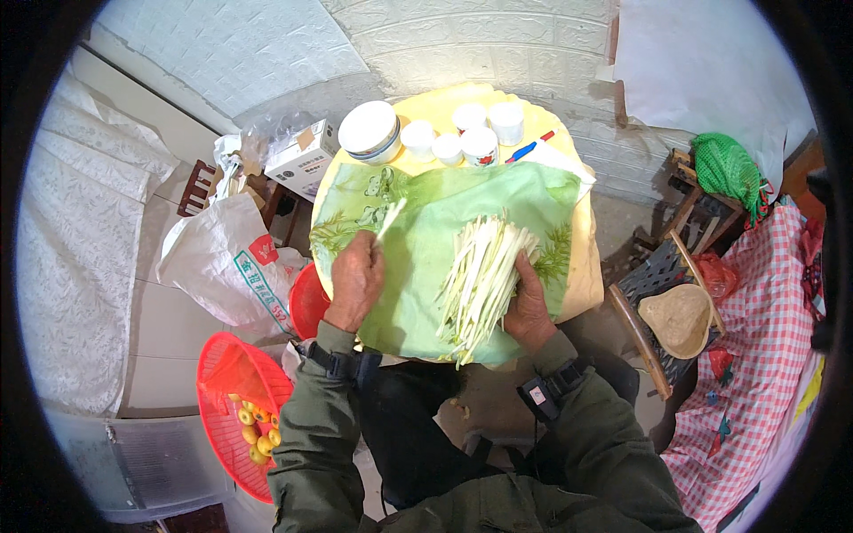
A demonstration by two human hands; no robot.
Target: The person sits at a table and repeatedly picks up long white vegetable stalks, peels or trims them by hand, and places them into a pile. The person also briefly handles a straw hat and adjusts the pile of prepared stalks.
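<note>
My right hand (531, 308) grips the right side of a thick bundle of pale green-white vegetable stalks (481, 280). The thumb lies along the bundle's edge, and the fingers are hidden beneath it. To the left, my left hand (357, 278) is closed around a short pale stalk piece (392, 218) whose end sticks up past the fingers; whether it is one stalk or a few I cannot tell. Both hands are above a green cloth with panda and bamboo prints (413, 286), spread over a round table with a yellow cover (586, 266).
Along the table's far side stand stacked white bowls (368, 130), several white jars (478, 145) and a red-blue pen (530, 146). A red basket of yellow fruit (220, 426) and a white woven sack (226, 266) are at left. A small chair (633, 340) holds a gourd scoop (676, 320) at right.
</note>
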